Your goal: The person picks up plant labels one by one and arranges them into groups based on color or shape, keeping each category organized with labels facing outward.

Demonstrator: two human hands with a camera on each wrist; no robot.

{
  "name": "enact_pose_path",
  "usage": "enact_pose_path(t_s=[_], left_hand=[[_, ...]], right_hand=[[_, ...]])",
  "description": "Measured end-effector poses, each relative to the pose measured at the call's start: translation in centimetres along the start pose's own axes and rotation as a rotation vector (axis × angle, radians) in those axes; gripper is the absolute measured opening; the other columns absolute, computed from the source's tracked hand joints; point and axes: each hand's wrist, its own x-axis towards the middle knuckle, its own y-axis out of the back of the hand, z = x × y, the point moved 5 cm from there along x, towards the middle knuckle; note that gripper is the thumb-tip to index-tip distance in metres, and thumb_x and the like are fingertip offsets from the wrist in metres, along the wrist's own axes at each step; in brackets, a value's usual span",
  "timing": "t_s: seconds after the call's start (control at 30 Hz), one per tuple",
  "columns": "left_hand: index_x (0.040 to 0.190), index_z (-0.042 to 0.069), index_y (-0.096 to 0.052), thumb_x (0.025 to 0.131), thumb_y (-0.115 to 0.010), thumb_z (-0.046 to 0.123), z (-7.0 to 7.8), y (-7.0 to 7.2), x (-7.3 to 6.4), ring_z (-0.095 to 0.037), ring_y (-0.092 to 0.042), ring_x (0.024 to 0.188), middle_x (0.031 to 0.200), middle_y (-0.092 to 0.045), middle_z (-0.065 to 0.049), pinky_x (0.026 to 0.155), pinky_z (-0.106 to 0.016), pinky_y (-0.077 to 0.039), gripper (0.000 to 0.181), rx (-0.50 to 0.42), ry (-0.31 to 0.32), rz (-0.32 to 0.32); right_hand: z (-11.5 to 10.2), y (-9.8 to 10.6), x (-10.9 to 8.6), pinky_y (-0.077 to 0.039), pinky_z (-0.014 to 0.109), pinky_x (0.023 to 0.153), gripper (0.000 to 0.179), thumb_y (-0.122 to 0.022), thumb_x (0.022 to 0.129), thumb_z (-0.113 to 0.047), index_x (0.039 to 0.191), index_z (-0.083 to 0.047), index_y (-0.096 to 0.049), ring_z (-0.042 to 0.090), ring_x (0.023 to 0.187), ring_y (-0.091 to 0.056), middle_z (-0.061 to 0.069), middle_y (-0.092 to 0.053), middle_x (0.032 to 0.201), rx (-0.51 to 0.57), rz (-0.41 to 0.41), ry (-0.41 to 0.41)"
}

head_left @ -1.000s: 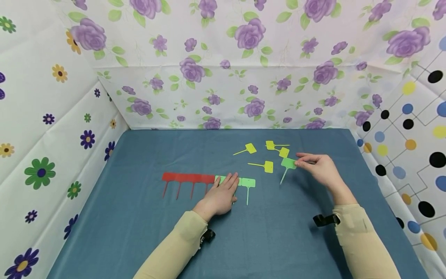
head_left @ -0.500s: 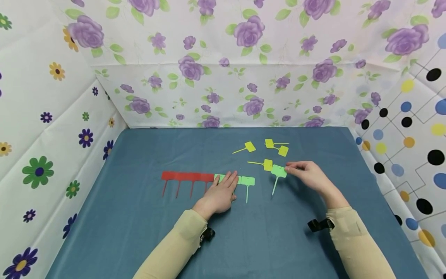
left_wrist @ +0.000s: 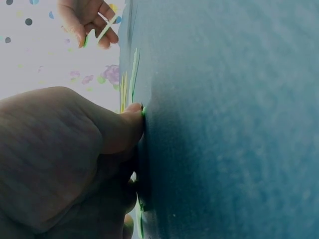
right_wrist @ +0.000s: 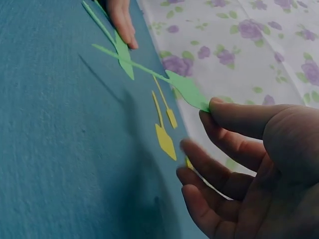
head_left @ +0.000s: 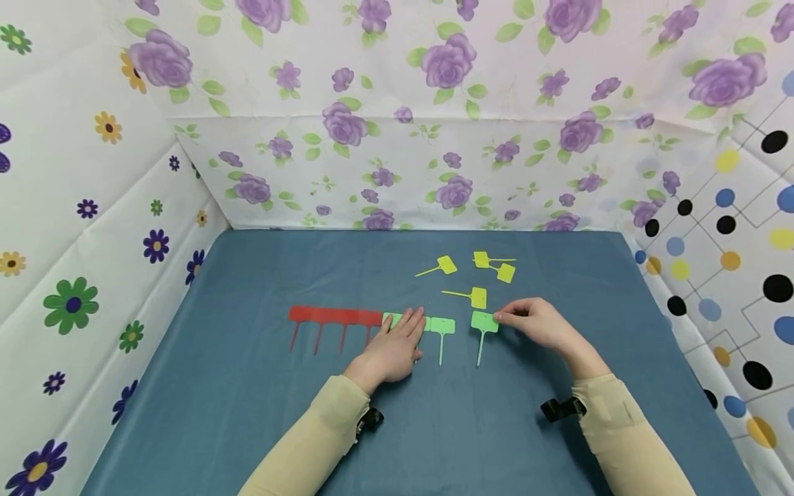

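In the head view my left hand [head_left: 391, 351] lies flat over part of a row of plant labels, its fingers straight and pressing them to the cloth. Red plant labels [head_left: 335, 316] make up the row's left part, stems toward me. A green plant label [head_left: 442, 326] shows at the row's right end; others are partly hidden under the hand. My right hand [head_left: 536, 322] pinches another green plant label [right_wrist: 187, 89] by its right edge between thumb and forefinger. In the right wrist view it is held above the cloth, apart from the row.
Several yellow plant labels lie scattered behind, the closest yellow label [head_left: 478, 297] just beyond the held green one. Blue cloth [head_left: 248, 413] covers the table. A floral curtain [head_left: 397, 151] rises at the back, with patterned sheets at both sides.
My right hand has moved left and toward me with the green plant label, from beside the yellow labels to right of the row. My left hand has stayed in place.
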Motion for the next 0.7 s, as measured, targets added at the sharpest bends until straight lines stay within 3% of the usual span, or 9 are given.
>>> enact_pose_path(t_s=[0.1, 0.7], left_hand=[[0.173, 0.011, -0.019, 0.116, -0.049, 0.032, 0.00, 0.00, 0.06, -0.023, -0.004, 0.165, 0.180, -0.007, -0.003, 0.133, -0.053, -0.007, 0.068, 0.000, -0.003, 0.001], [0.173, 0.011, -0.019, 0.116, -0.050, 0.031, -0.11, 0.12, -0.11, -0.023, -0.004, 0.166, 0.181, -0.007, -0.003, 0.133, -0.053, -0.007, 0.068, 0.003, -0.001, -0.001]], right_hand=[[-0.09, -0.40, 0.13, -0.049, 0.040, 0.077, 0.034, -0.071, 0.105, -0.045, 0.116, -0.015, -0.083, 0.026, 0.091, -0.060, 0.006, -0.075, 0.110, -0.013, -0.026, 0.018], [0.11, -0.77, 0.60, -0.051, 0.038, 0.076, 0.038, -0.069, 0.106, -0.046, 0.119, -0.012, -0.082, 0.023, 0.092, -0.063, 0.005, -0.075, 0.113, -0.039, 0.022, 0.006]])
